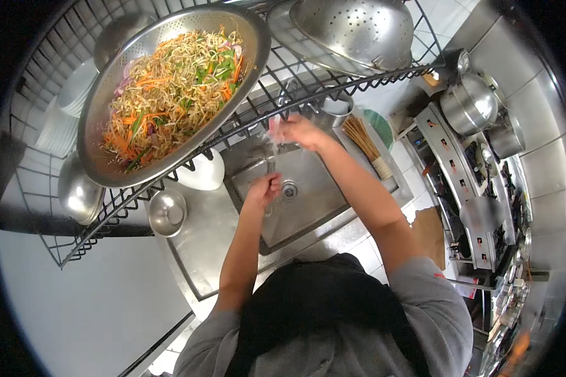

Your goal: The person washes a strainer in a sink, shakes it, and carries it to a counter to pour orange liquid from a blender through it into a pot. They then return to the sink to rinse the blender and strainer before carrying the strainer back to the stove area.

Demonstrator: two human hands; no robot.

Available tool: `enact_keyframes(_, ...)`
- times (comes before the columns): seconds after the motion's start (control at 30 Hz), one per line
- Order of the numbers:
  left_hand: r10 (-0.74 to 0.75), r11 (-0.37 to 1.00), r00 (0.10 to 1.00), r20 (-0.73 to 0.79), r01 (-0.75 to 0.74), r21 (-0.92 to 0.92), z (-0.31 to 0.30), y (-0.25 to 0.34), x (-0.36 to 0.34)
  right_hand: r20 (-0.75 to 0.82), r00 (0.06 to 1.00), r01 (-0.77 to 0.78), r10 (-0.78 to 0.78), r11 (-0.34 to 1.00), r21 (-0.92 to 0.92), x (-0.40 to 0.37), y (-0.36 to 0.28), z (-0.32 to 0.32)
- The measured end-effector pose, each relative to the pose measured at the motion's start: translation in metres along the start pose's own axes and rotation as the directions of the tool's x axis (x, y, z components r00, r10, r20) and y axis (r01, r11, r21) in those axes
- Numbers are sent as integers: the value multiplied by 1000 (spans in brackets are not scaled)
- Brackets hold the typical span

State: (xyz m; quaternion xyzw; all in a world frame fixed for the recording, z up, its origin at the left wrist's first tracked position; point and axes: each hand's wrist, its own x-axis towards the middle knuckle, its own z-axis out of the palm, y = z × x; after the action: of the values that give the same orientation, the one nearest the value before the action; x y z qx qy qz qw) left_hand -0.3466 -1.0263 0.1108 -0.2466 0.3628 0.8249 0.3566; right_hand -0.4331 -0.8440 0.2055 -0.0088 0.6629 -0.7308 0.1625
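Below the tap, my right hand (299,132) is closed around a small pinkish-white object (274,127) that I cannot make out clearly. My left hand (266,188) is closed over the metal sink (308,207), to the left of its drain. A thin, greyish strip hangs between the two hands; whether it is water or a utensil is unclear. What the left fingers hold, if anything, is too small to tell.
Above the sink, a black wire rack (258,119) bears a colander (258,60) of sprouts and shredded vegetables. A steel bowl (168,212) sits left of the sink. Wooden sticks (361,139) lie at its right edge. A stove (453,182) with pots stands farther right.
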Motion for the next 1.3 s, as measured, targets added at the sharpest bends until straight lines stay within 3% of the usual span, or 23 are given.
enact_keyframes(0.03,1,1000,1000,-10,-1,0,-4,-5,-21,-109,992,39,-59,984,-176,2,0,-6)
enact_keyframes(0.1,2,972,997,83,-22,235,-16,-12,-58,-260,963,125,-70,971,202,34,44,-45)
enact_keyframes(0.2,-55,958,993,109,21,287,-29,-23,-102,-387,921,124,-38,972,201,40,79,-79)
enact_keyframes(0.27,-63,957,988,140,20,291,-42,-32,-123,-581,791,-33,195,960,277,46,96,-98)
enact_keyframes(0.3,-81,955,981,177,25,295,-45,-37,-131,-588,787,-16,188,958,285,47,98,-102)
enact_keyframes(0.4,-32,933,995,91,-3,360,-36,-51,-164,-596,759,184,261,793,581,49,102,-100)
enact_keyframes(0.5,58,913,998,30,-65,403,-28,-65,-190,-556,803,270,214,702,659,80,117,-101)
enact_keyframes(0.53,47,912,999,6,-46,408,-24,-69,-198,-511,762,482,-399,876,34,159,230,-148)
enact_keyframes(0.57,51,912,998,-21,-38,409,-22,-72,-205,-557,811,400,-181,865,303,145,194,-132)
enact_keyframes(0.63,34,944,999,8,-35,329,-27,-78,-213,-558,779,361,285,524,772,111,112,-95)
enact_keyframes(0.77,63,975,998,8,-63,215,-26,-87,-230,-571,724,392,387,450,802,108,73,-86)
enact_keyframes(0.83,64,986,997,40,-70,149,-30,-92,-227,-572,818,403,66,643,651,93,49,-73)
enact_keyframes(0.9,48,997,997,59,-52,54,-23,-94,-220,-482,874,343,64,621,705,101,55,-89)
enact_keyframes(0.93,71,996,996,49,-73,44,-17,-95,-213,-423,898,289,-120,887,361,95,64,-99)
enact_keyframes(0.97,69,997,996,48,-71,42,-10,-98,-203,-310,920,231,-241,970,-70,78,77,-116)
enact_keyframes(1.0,135,988,990,43,-138,68,1,-101,-190,-254,913,162,-320,854,-495,59,82,-120)
enact_keyframes(1.03,189,976,981,44,-193,96,10,-108,-178,-125,975,100,-185,862,-497,19,73,-114)
enact_keyframes(1.07,172,985,982,80,-169,-36,2,-115,-155,7,999,38,-39,869,-494,-33,53,-101)
enact_keyframes(1.1,113,994,988,105,-112,-8,18,-121,-143,252,968,109,21,864,-492,-80,49,-96)
enact_keyframes(1.13,179,984,981,78,-179,2,42,-125,-128,317,930,-124,186,971,-207,-122,53,-87)
enact_keyframes(1.17,251,968,967,46,-252,12,57,-134,-120,345,871,-307,350,936,-174,-177,32,-74)
enact_keyframes(1.23,250,966,960,128,-256,32,63,-160,-86,405,858,-169,315,919,-357,-257,15,-66)
enact_keyframes(1.3,217,969,948,233,-238,65,92,-189,-69,317,899,-107,301,855,-508,-302,31,-71)
